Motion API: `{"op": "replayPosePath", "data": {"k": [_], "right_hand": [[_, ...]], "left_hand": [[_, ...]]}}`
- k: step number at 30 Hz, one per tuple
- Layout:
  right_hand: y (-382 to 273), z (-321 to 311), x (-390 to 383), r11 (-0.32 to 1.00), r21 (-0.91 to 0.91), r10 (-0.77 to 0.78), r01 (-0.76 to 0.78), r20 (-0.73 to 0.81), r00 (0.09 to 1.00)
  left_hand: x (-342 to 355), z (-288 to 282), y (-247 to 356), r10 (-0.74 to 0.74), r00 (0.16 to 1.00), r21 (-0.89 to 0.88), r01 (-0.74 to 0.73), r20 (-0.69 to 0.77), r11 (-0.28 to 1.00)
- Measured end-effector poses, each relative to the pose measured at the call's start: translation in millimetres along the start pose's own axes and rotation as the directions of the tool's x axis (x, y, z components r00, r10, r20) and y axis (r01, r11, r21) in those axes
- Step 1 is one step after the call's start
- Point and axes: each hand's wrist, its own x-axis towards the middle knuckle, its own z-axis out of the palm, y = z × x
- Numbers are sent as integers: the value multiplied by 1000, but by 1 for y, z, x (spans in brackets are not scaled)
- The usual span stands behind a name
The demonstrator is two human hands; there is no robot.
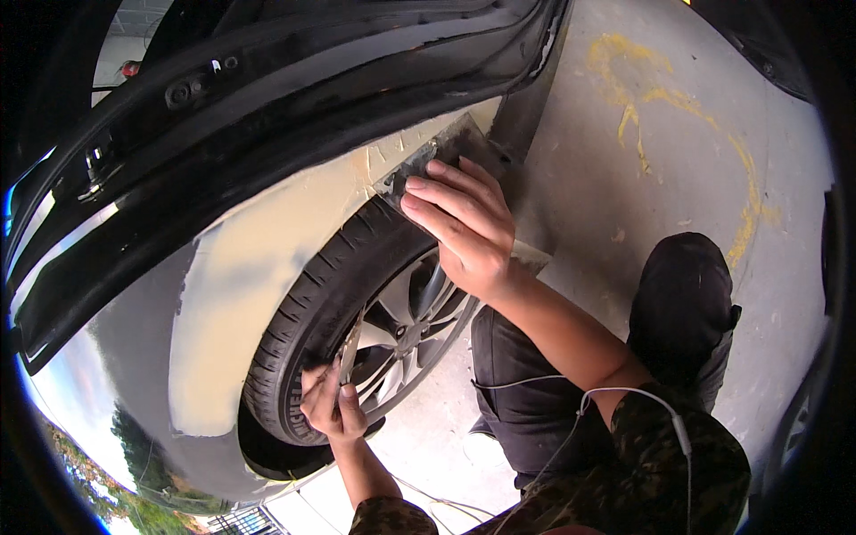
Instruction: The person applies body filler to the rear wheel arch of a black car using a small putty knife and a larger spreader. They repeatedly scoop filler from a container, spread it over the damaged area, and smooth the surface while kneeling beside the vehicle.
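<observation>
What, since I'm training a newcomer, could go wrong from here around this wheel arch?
The cream coat could end up uneven: raised ridges show beside the dark flat tool under the right hand. The thin tool in the left hand is in front of the wheel, so a slip might scratch or smear it. The white cable by the right sleeve might snag if that arm moves.

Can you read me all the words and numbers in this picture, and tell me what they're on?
Tire: pale letters on its side, by the person's left hand; it's a brand name, so I won't copy it.
Wheel hub: too small to tell if anything is written.
Floor: yellow smears, no letters I can read.
</observation>
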Motion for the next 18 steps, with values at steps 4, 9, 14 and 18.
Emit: {"op": "replayPosePath", "data": {"k": [4, 9, 14, 18], "right_hand": [[3, -10, 0, 1000, 9, -5, 5, 7, 1000], [-1, -10, 18, 997, 52, 68, -63, -99, 993], [-10, -5, 20, 996, 43, 76, -76, 6, 997], [-11, -5, 6, 995, 48, 80, -82, 55, 995]], "left_hand": [[-1, 0, -1, -15, 1000, -15, 15, 5, 1000], [-3, -4, 0, -84, 996, -63, 87, 37, 994], [-6, -3, -2, -39, 999, -48, 40, 5, 998], [-7, -3, -3, -53, 999, -63, 53, 11, 997]]}}
